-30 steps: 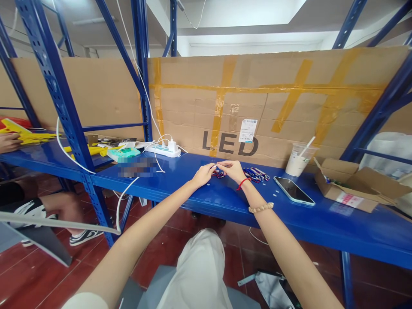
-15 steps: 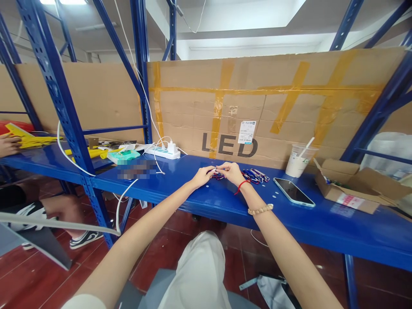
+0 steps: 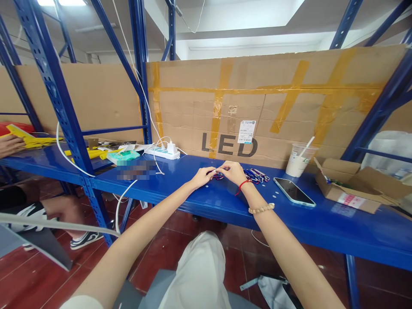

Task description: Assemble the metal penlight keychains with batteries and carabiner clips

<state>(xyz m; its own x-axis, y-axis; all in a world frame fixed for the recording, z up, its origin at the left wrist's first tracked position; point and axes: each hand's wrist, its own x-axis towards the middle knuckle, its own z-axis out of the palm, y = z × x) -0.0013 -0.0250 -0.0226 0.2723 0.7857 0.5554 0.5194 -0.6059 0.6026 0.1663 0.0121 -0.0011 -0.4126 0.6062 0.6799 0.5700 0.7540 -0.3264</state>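
Observation:
Above the blue metal shelf [image 3: 186, 165], my left hand [image 3: 202, 177] and my right hand [image 3: 234, 172] meet fingertip to fingertip. Both are closed in a pinch around something small that I cannot make out. A red string and a beaded bracelet circle my right wrist. Beside and partly behind my right hand lies a pile of small blue, red and silver metal pieces [image 3: 256, 176], resembling carabiner clips. More of these pieces show under the fingers, between the two hands.
To the right lie a phone [image 3: 294, 192], a cup with a straw [image 3: 298, 161] and an open cardboard box [image 3: 349, 189]. A power strip [image 3: 162, 151] with white cables and a green packet [image 3: 122, 157] are at left. Another person's hand [image 3: 11, 146] holds a yellow part.
My right hand has shifted very slightly and its fingers have changed their pinch a little. My left hand stays almost where it was.

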